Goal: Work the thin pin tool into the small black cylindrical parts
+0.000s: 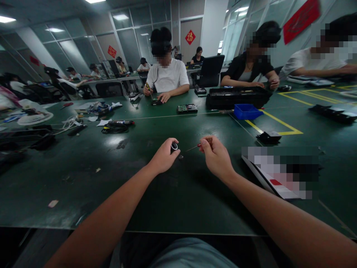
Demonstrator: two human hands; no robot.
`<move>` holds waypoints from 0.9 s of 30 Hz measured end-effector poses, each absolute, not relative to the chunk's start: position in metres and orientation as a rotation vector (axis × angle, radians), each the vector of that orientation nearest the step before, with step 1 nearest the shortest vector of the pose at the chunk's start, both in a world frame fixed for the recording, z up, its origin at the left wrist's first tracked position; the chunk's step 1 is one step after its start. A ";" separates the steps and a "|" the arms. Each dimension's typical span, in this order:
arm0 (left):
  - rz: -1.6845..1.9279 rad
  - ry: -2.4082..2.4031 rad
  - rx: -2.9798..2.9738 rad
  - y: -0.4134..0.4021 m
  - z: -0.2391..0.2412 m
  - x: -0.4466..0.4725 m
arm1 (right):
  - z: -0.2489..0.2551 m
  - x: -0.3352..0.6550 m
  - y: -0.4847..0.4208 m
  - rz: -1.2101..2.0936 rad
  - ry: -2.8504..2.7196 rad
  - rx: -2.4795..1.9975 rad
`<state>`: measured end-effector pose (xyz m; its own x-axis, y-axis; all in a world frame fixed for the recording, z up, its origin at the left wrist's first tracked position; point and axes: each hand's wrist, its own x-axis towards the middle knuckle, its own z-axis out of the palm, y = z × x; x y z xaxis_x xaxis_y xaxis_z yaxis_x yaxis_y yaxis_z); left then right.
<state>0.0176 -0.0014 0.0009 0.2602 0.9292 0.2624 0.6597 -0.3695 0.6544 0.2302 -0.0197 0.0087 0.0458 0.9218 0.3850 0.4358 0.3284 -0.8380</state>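
Note:
My left hand [164,156] is closed around a small black round part with a silvery ring [174,146], held just above the dark green table [111,175]. My right hand [214,156] pinches a thin screwdriver with a reddish handle [195,147], its tip pointing left toward the round part. A tiny dark piece [180,157] lies on the table between the two hands.
A blurred flat package [279,175] lies right of my right hand. A small black box [269,137], a blue tray [247,111], a long black case [237,97], a circuit board [187,108] and cables [115,127] lie farther back. Other people sit across the table.

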 end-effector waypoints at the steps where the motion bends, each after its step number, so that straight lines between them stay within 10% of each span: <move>1: 0.858 1.457 2.128 -0.003 0.003 0.018 | 0.008 0.230 -0.019 0.594 -1.561 -1.266; 18: 0.261 1.482 2.579 -0.005 0.001 0.028 | 0.008 0.230 -0.020 0.592 -1.569 -1.245; 27: 0.806 1.475 1.991 0.017 0.007 -0.008 | 0.010 0.233 -0.022 0.620 -1.594 -1.217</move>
<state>-0.0085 0.0175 0.0066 0.2258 0.9625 0.1505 0.6467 -0.2636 0.7158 0.2332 -0.0219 0.0103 0.0014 0.9173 0.3982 0.4070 0.3632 -0.8381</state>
